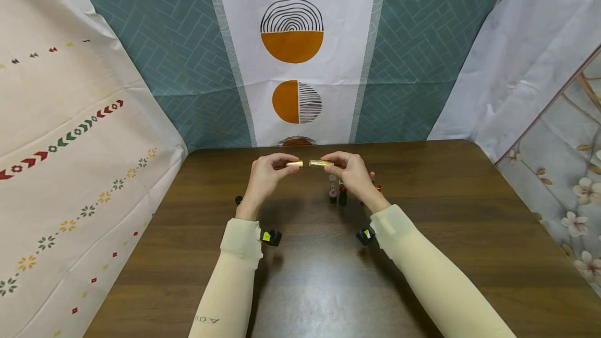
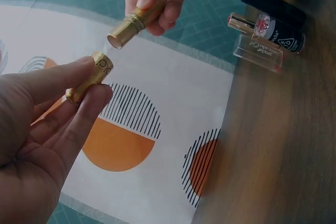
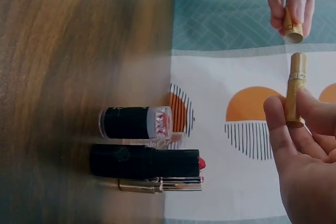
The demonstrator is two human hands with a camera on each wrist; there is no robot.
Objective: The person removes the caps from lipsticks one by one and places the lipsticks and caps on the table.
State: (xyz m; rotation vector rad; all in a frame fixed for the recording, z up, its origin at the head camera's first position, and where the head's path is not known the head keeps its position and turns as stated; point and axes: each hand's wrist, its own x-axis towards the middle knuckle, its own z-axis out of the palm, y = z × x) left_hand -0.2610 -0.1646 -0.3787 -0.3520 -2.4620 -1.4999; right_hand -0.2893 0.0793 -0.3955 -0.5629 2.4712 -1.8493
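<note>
My left hand (image 1: 266, 175) pinches a short gold lipstick cap (image 2: 98, 72) with dark lettering, its thumb on one side and fingers on the other. Opposite it, my right hand (image 1: 353, 172) grips a gold lipstick tube (image 3: 297, 80) with a ringed middle between thumb and fingers. Both pieces are raised above the table, end toward end, with a narrow gap between them. The cap's round open end shows in the right wrist view. Below the right hand stand several other lipsticks, among them a black one (image 3: 147, 161) with a red tip bared.
Beside the black lipstick stand a dark-bodied lipstick (image 3: 126, 123) with a clear faceted top and a clear tube (image 2: 257, 53). A small black object (image 1: 238, 200) lies by my left wrist. Patterned cloth (image 1: 291, 103) hangs behind the brown wooden table (image 1: 310, 286).
</note>
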